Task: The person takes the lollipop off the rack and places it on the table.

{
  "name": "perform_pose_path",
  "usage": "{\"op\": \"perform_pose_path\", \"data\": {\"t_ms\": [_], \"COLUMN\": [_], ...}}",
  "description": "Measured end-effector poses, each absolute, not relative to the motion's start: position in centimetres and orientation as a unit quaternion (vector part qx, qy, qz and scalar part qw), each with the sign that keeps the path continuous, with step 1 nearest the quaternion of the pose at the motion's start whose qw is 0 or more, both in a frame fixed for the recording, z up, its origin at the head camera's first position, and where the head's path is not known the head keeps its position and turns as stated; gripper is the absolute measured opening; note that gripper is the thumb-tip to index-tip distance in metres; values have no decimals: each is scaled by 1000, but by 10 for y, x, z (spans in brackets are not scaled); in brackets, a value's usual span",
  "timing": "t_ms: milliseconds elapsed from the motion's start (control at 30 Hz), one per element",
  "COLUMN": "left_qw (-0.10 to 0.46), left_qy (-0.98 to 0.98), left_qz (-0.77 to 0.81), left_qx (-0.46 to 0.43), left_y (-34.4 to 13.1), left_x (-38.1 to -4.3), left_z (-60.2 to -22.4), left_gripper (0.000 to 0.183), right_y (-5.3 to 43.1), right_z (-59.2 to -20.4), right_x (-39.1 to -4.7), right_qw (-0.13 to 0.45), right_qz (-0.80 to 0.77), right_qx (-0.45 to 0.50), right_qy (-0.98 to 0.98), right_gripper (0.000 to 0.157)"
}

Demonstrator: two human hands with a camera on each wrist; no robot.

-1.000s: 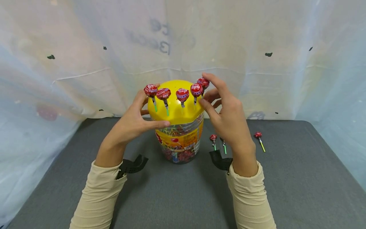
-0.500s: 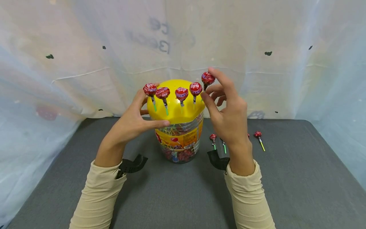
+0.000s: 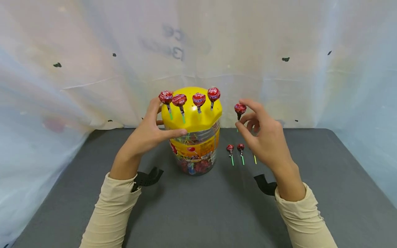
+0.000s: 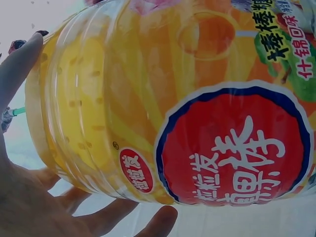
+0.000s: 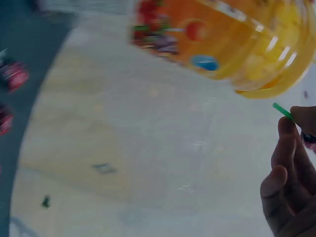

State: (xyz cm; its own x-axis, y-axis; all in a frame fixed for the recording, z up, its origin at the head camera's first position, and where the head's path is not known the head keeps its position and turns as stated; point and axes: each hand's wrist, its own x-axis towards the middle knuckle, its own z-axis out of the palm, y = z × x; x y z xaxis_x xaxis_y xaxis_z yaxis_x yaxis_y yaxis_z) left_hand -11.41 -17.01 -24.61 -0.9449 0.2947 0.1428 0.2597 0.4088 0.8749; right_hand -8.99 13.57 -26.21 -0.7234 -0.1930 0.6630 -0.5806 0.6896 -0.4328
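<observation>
A clear candy jar (image 3: 198,150) with an orange label and yellow lid (image 3: 193,120) stands upright on the table. Several red-wrapped lollipops, one of them the rightmost lollipop (image 3: 214,93), stick up from the lid. My left hand (image 3: 144,134) grips the jar at lid height, thumb across the front and fingers round the far left side. Right of the jar, my right hand (image 3: 266,137) pinches a lollipop (image 3: 240,109) in the air, thumb and fingers at its stick. Its green stick (image 5: 282,110) shows below the thumb in the right wrist view, apart from the jar.
On the grey table (image 3: 198,213), right of the jar, lie a lollipop (image 3: 230,148), a second lollipop (image 3: 241,147) and a yellow stick (image 3: 255,159) partly behind my right hand. A pale plastic sheet (image 3: 248,44) hangs behind the table.
My right hand has drawn the rightmost lollipop up off the lid, then carried it right and down. My left hand keeps its hold on the jar.
</observation>
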Motion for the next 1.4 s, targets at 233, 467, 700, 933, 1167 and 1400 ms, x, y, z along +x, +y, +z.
{"op": "perform_pose_path", "data": {"t_ms": [233, 467, 700, 933, 1167, 1400], "left_qw": [13, 17, 26, 16, 6, 4], "left_qy": [843, 842, 841, 846, 843, 842], "left_qz": [512, 513, 516, 510, 510, 512], "left_qx": [165, 164, 160, 158, 172, 172], "left_y": [-172, -176, -178, -180, -179, -179], "left_x": [-119, -121, -119, -118, -120, -121], "left_z": [-241, -245, -245, -245, -246, -244], "left_gripper": [95, 95, 94, 93, 93, 92], "right_y": [158, 164, 154, 148, 143, 139], "right_z": [-287, -307, -326, -341, -351, -358], "right_x": [-89, -102, -109, -116, -116, -119], "right_qw": [179, 61, -53, -114, -182, -198], "right_qz": [322, 321, 320, 321, 292, 257], "right_qx": [207, 177, 193, 214, 210, 210], "right_qy": [-907, -929, -926, -915, -915, -922], "right_gripper": [58, 55, 50, 47, 48, 44]}}
